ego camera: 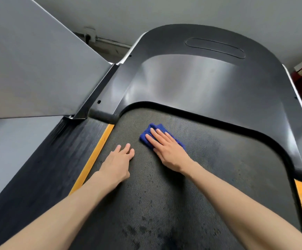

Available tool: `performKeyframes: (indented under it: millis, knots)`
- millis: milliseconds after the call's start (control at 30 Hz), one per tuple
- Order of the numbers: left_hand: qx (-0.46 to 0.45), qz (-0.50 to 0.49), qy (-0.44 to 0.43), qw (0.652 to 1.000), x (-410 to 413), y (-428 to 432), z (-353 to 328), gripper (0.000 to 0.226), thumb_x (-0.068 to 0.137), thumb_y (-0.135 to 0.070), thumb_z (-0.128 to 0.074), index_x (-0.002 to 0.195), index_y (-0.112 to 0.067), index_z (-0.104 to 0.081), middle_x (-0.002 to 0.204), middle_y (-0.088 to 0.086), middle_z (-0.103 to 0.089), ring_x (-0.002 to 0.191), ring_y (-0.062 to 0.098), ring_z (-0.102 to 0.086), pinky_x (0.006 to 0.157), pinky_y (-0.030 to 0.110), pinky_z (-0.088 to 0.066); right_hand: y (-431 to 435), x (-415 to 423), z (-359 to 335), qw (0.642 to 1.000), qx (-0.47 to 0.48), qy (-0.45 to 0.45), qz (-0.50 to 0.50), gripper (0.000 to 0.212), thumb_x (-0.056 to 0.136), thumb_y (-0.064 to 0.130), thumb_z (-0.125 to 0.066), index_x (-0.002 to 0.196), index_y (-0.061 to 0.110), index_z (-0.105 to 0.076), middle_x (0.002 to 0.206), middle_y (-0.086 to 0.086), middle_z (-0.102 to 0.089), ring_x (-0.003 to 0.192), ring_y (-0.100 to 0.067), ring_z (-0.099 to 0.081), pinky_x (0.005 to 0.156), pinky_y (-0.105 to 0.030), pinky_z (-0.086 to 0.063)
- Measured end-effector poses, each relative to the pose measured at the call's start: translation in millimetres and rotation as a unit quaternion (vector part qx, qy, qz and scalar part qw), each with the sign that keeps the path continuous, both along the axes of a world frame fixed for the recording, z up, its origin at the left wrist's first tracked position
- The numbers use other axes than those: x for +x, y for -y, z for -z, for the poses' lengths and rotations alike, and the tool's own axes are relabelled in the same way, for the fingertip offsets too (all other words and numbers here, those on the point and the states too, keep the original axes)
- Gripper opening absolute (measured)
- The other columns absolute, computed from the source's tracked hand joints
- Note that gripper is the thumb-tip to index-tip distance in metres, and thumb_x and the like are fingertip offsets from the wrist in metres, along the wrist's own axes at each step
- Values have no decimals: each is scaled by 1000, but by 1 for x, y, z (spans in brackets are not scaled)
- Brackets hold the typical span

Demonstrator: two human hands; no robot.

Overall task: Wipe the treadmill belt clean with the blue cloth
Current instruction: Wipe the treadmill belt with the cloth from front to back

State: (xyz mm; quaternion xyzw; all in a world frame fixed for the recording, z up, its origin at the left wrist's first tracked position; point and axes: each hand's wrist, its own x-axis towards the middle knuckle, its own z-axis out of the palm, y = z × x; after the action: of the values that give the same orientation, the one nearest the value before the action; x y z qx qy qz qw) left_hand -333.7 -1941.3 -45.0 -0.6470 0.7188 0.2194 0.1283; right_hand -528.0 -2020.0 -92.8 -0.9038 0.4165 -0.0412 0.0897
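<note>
Hands flat on a treadmill belt, one pressing a blue cloth.

Right hand [166,150] lies with straight fingers on the folded blue cloth [151,131], near the belt's [209,177] front left, just short of the black motor cover [191,80]. Left hand [118,164] rests open on the belt beside a yellow stripe [92,159]. Dark spots speckle the near belt; a grey wall stands behind.

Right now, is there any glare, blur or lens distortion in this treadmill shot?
Head view: soft glare streaks the black motor cover; wide-angle distortion stretches the forearms toward the bottom corners; the blue cloth under the right hand and the left hand flat on the belt look sharp, with no motion blur.
</note>
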Motion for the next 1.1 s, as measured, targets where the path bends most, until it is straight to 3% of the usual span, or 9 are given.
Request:
performKeyframes:
  millis: [67,200,267,367,533,700,833,1000,1100]
  knots:
    - [21,-23,-2,999,1,0,1,78,88,-13,-55,150,-26,-9,157,7,10,145,27,-2,115,42,-20,15,-8,1,1000,5,10,8,55,93,31,-17,146,21,-25,154,-2,-19,143,-21,-15,118,-36,-9]
    - [48,-32,-36,998,10,1,-2,81,88,-17,-57,149,-32,-6,157,5,13,145,25,-4,114,36,-23,30,39,-3,953,3,90,288,50,92,11,-37,142,11,-32,153,-11,-23,140,-28,-22,116,-42,-12]
    - [39,-41,-40,998,9,2,-4,81,88,-19,-61,149,-32,-9,157,5,10,145,26,-8,113,35,-23,24,70,-3,980,4,118,161,46,90,7,-42,135,10,-42,147,-13,-34,135,-30,-32,112,-47,-23]
    - [36,-52,-31,998,5,2,-9,82,86,-19,-64,149,-32,-13,158,6,5,143,28,-14,113,35,-24,24,72,-1,996,43,76,-15,49,97,13,-36,145,19,-27,155,0,-20,143,-18,-16,116,-36,-12]
    - [40,-56,-36,997,5,4,-11,82,85,-17,-66,148,-32,-15,158,5,3,143,28,-15,112,36,-26,39,91,-4,958,12,79,277,58,93,4,-31,147,10,-12,157,-7,-8,144,-21,-6,116,-35,0]
    - [55,-51,-11,997,3,9,-14,83,84,-19,-66,148,-31,-14,158,7,3,142,30,-16,112,37,-25,46,69,-12,998,30,43,-39,63,89,-1,-37,147,17,-19,156,0,-13,144,-17,-10,116,-32,-5]
    - [51,-48,-16,997,6,8,-14,82,83,-22,-68,147,-32,-18,158,6,-2,140,30,-23,112,37,-28,48,93,-11,979,7,76,191,62,89,1,-37,147,13,-19,156,-2,-12,144,-20,-10,116,-37,-6]
    - [50,-33,1,998,6,9,-16,82,83,-24,-68,148,-31,-18,157,9,-3,139,31,-24,112,38,-27,40,105,-8,998,14,62,18,61,90,4,-38,147,18,-21,156,0,-15,143,-18,-13,116,-33,-14]
    - [58,-35,-5,998,7,8,-14,84,83,-26,-68,148,-33,-16,158,6,-1,140,30,-23,111,37,-27,60,86,-5,984,3,84,155,59,90,2,-36,146,14,-21,156,-4,-16,143,-21,-15,116,-37,-16]
